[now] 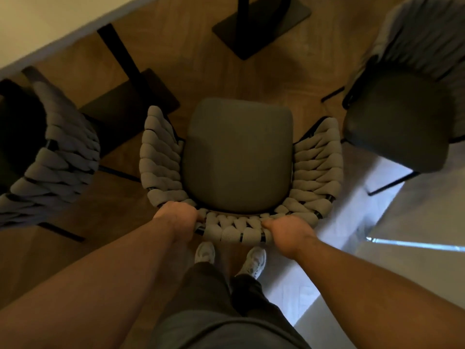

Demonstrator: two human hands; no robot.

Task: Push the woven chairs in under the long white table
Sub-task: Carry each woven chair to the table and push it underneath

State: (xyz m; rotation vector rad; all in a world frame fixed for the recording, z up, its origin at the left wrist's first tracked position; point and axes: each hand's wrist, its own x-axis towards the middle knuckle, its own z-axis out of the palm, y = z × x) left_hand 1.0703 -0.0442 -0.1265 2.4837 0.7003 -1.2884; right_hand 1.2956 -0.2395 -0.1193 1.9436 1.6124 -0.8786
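A woven chair with a grey seat cushion and a thick braided backrest stands right in front of me, seen from above. My left hand grips the left part of the backrest's top rail. My right hand grips the right part of the same rail. The long white table shows only as a pale edge at the top left, and the chair's seat stands clear of it. A second woven chair sits at the left, partly under the table. A third woven chair stands at the right.
Two black table pedestals with flat base plates stand on the wood floor ahead of the middle chair. My feet in pale shoes are just behind the backrest. A bright patch of light falls on the floor at the right.
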